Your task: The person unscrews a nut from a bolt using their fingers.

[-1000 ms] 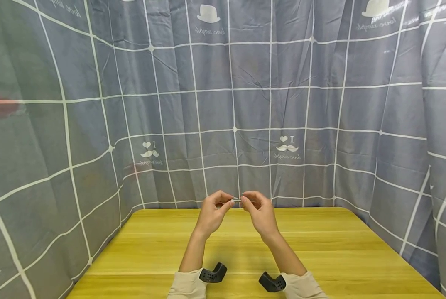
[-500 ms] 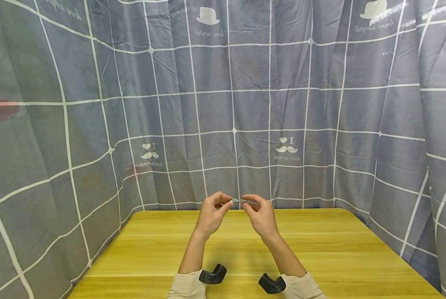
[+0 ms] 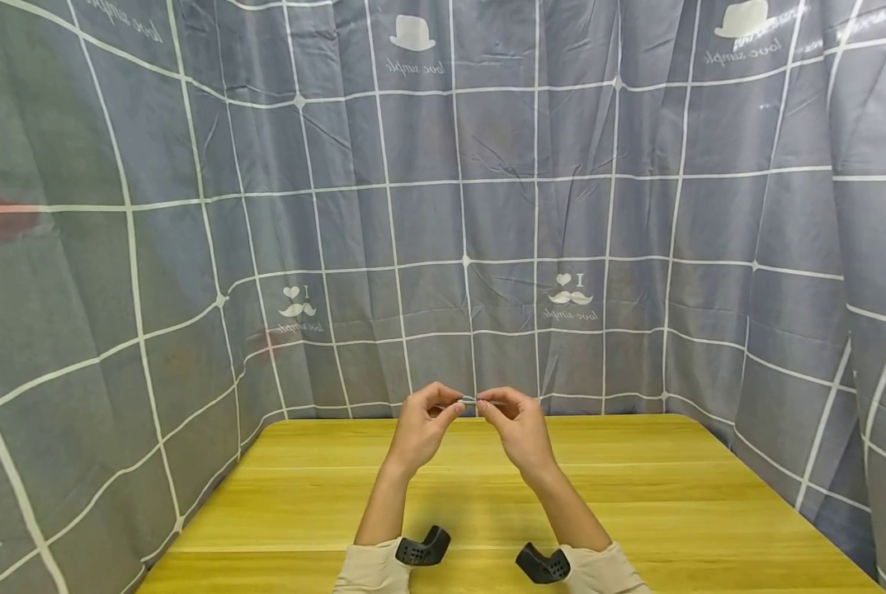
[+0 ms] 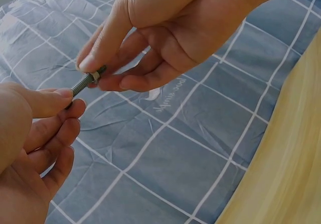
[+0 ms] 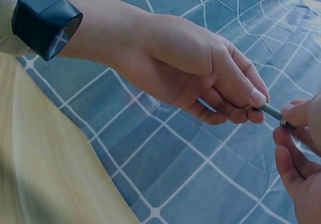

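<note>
My left hand (image 3: 419, 427) and right hand (image 3: 519, 427) meet above the table's far edge in the head view, with a small metal bolt (image 4: 80, 86) between them. Grey threads show along its shaft in the left wrist view. Thumb and fingers of the left hand pinch one end, hiding it. A hex nut (image 4: 96, 77) sits on the shaft close to the other end, at the right hand's fingertips. In the right wrist view, the right thumb and fingers pinch around this nut, covering part of it. The bolt lies nearly level in the head view.
Below the hands is a yellow wood-grain table (image 3: 443, 487). A grey curtain with white grid lines (image 3: 502, 214) surrounds its back and sides. Black wrist cameras (image 3: 423, 546) sit at the inner side of both beige sleeves (image 3: 372, 568).
The right hand's fingers opened a little half a second ago and have closed again at the nut. Both hands stay at nearly the same place, the left holding its end of the bolt.
</note>
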`<state>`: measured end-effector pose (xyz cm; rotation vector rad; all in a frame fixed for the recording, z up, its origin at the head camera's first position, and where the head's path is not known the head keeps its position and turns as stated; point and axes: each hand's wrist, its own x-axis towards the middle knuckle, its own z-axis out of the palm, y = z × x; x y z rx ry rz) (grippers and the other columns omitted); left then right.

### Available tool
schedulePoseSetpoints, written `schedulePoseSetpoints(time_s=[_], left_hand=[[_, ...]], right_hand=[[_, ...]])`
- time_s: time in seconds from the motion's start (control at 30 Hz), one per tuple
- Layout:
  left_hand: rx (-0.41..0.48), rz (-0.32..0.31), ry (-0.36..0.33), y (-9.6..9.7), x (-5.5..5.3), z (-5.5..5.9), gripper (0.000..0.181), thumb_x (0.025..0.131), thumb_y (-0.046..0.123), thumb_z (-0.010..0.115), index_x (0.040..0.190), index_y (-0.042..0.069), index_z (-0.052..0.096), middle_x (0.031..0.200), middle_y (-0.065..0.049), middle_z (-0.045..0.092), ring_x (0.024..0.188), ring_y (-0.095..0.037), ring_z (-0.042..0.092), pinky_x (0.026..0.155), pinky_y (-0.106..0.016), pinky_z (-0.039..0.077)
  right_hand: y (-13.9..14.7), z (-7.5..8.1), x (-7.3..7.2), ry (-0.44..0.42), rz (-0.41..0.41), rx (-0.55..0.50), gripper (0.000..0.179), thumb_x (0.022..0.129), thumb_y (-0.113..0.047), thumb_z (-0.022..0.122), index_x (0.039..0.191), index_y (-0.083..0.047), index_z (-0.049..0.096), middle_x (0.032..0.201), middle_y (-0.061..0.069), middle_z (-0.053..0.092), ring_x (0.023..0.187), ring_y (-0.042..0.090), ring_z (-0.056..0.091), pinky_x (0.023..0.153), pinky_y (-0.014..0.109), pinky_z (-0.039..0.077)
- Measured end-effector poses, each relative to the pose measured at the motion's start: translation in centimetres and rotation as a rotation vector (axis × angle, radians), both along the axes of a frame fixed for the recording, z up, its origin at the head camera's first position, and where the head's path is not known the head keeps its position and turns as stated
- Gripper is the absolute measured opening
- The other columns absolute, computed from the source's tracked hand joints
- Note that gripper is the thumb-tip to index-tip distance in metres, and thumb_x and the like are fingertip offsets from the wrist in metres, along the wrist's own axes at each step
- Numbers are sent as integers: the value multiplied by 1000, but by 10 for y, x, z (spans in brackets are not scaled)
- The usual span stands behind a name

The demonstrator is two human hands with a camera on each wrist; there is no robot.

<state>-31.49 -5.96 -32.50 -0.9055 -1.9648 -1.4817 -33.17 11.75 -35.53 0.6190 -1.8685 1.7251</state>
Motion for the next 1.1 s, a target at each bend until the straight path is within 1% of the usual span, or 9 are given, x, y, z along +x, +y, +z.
schedulePoseSetpoints(time_s=[0.07,0.17,0.27,0.57,0.7,0.8,0.93,1.03,1.1], left_hand=[[2,0,4,0,1,1,4,96,-8,67,98,-10,71,93,-19,71,83,-32,64,75,-34,51],[10,1,12,0,1,2,4,96,-9,67,97,-9,70,92,-19,71,82,-31,64,74,-34,51],[13,2,16,0,0,2,4,95,-10,67,97,-10,70,91,-20,71,81,-30,64,74,-34,51],[20,2,7,-2,0,1,4,96,-9,67,98,-11,70,94,-20,71,83,-30,64,75,-33,52],[11,0,16,-1,1,2,5,96,-8,67,98,-11,70,93,-19,71,84,-31,65,77,-36,52],[14,0,14,0,1,1,4,96,-9,66,97,-10,70,92,-18,71,84,-31,65,77,-37,53],[27,-7,14,1,1,1,6,96,-11,66,95,-7,70,91,-19,71,83,-32,65,76,-36,52],[30,-7,20,1,1,1,5,96,-10,66,96,-7,70,92,-19,70,84,-32,65,76,-35,52],[26,-2,22,1,1,0,4,96,-9,66,97,-8,70,93,-18,70,84,-32,64,77,-35,52]], right_hand=[[0,1,1,-2,11,-3,13,97,-1,72,109,-1,74,108,13,72,99,28,70,86,33,55],[0,2,1,0,25,-6,23,96,4,70,118,0,72,125,15,66,114,35,66,92,35,54],[-1,2,1,3,21,-4,25,95,6,70,120,4,72,133,17,60,118,39,63,93,35,54],[0,2,3,-25,78,-40,19,95,-1,74,112,8,75,119,20,69,103,32,72,87,32,57],[0,2,2,1,53,-38,17,96,0,73,112,7,74,114,19,71,100,28,72,86,31,56],[-1,2,2,13,47,-55,20,95,5,71,115,5,72,110,24,72,101,33,72,84,29,55],[-3,3,4,18,46,-81,27,95,9,69,122,8,70,124,25,65,106,38,70,85,26,55],[-4,2,5,20,9,-57,27,95,8,70,121,10,70,135,22,59,111,36,69,87,27,55],[-5,1,5,15,-8,-41,25,95,7,71,119,10,71,134,22,62,112,38,69,88,29,56]])
